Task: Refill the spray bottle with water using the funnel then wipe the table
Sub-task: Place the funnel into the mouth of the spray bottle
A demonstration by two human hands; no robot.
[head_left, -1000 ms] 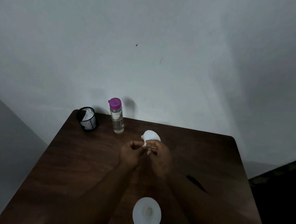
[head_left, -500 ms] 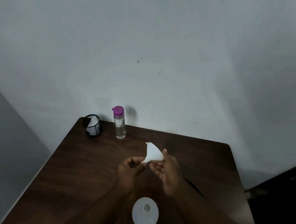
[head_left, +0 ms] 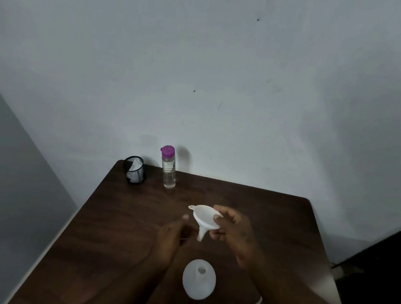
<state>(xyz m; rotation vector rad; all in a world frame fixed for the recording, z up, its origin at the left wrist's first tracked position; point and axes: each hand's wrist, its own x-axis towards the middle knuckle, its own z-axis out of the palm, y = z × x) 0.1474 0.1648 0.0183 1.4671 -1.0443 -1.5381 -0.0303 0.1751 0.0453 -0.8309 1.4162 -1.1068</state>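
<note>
Right hand (head_left: 234, 235) grips funnel (head_left: 205, 220), left hand (head_left: 170, 236) just beside

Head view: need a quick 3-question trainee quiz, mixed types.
1. True or false: the funnel sits in the white bottle neck.
2. Which hand holds the funnel?
3. The purple-capped bottle is: A) upright near the mesh cup, B) held in a hand, C) lying on its side.
Key: 1 false; 2 the right hand; 3 A.
</note>
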